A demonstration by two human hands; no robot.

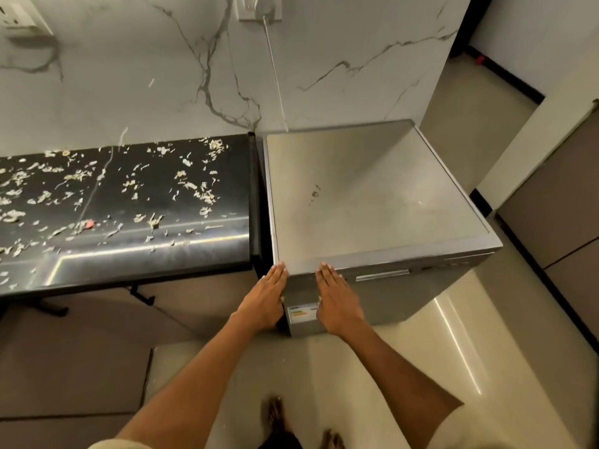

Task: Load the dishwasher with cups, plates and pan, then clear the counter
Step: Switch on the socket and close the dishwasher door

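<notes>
Both hands press flat on the closed door of the silver dishwasher [372, 196], left hand [264, 298] and right hand [335, 298] with fingers straight and together, holding nothing, probably pushing it shut. Scraps litter the black counter [129, 196] beside it.

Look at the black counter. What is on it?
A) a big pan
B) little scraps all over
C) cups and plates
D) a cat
B: the counter is strewn with pale scraps, and no cups, plates or pan show on it; both hands, left and right, press flat on the closed dishwasher beside it.
</notes>
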